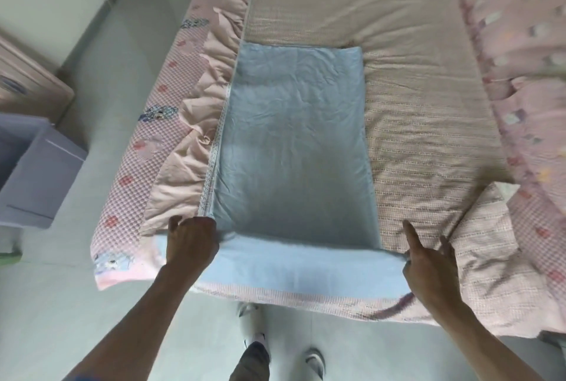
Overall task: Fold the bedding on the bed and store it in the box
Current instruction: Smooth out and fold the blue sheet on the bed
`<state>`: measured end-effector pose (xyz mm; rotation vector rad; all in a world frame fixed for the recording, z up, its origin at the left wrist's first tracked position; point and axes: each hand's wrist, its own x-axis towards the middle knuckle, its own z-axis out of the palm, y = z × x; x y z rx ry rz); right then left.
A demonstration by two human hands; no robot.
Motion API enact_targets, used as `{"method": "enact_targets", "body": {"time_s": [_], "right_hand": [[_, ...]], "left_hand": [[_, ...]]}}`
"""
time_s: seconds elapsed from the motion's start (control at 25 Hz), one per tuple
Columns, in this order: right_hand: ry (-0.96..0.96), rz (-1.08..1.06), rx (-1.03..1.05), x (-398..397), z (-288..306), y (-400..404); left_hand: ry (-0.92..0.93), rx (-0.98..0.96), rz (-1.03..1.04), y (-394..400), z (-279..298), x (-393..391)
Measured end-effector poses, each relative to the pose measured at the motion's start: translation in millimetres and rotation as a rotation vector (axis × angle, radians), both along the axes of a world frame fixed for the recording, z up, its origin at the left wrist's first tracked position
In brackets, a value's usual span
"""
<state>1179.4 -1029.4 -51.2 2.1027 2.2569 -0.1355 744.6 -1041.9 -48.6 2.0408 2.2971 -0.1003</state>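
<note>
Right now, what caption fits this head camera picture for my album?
Both hands, left hand and right hand, fold the blue blanket on the bed.

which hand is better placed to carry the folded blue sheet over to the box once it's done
Left, probably. The left hand already grips the blue sheet at its near-left corner, and the box sits on the floor on that side. The right hand is farther away.
</note>
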Motion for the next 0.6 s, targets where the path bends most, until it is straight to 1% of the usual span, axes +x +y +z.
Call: {"method": "enact_targets", "body": {"time_s": [0.08, 0.16, 0.24, 0.28, 0.4, 0.52, 0.6], "right_hand": [[-0.032, -0.080, -0.024, -10.2, 1.1, 54.9], [-0.057, -0.139, -0.057, -19.2, -9.5, 106.4], [-0.062, -0.161, -0.058, -27.3, -26.2, 151.6], [-0.047, -0.166, -0.046, -29.5, -36.0, 173.0], [-0.012, -0.156, -0.027, -36.5, -89.6, 231.9], [-0.025, -0.119, -0.025, -37.6, -148.1, 271.5], [-0.044, -0.078, -0.045, -36.3, -182.6, 284.0]], "left_hand": [[0.020, -0.037, 0.007, 58.9, -0.2, -2.8], [0.022, -0.093, 0.011, 110.7, -11.2, -6.1], [0.067, -0.139, 0.032, 154.0, -29.6, -11.2], [0.098, -0.139, 0.027, 172.5, -38.2, -14.1], [0.165, -0.140, 0.022, 214.1, -87.6, -23.7], [0.044, -0.294, 0.067, 242.4, -142.6, -30.9], [0.015, -0.477, 0.038, 253.0, -171.1, -41.2]]}}
